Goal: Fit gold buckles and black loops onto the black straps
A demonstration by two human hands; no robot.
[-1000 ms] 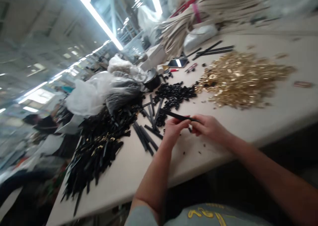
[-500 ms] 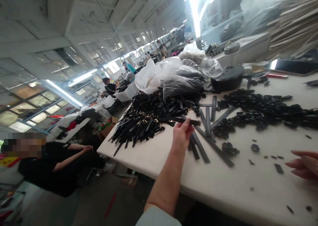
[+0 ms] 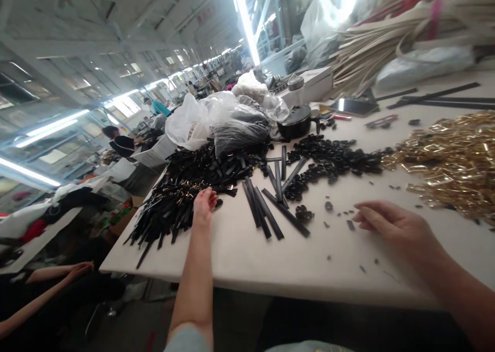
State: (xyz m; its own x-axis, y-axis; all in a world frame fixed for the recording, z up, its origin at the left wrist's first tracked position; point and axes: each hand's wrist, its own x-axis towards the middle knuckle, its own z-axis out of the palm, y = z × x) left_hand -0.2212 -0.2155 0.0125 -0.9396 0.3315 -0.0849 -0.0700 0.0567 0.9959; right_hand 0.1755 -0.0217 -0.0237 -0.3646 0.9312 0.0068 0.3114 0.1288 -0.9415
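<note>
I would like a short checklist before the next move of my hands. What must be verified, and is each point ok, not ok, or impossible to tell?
1. Right hand free: ok; no object shows in it.
2. Left hand free: cannot tell; its fingers are curled at the pile of black straps.
3. Loose black strips in view: ok; they lie uncovered between the two hands.
4. Table clean by the right fingers: not ok; small black scraps lie beside them.
5. Gold metal pieces separate from the small black loops: not ok; the heaps meet at their edges.
</note>
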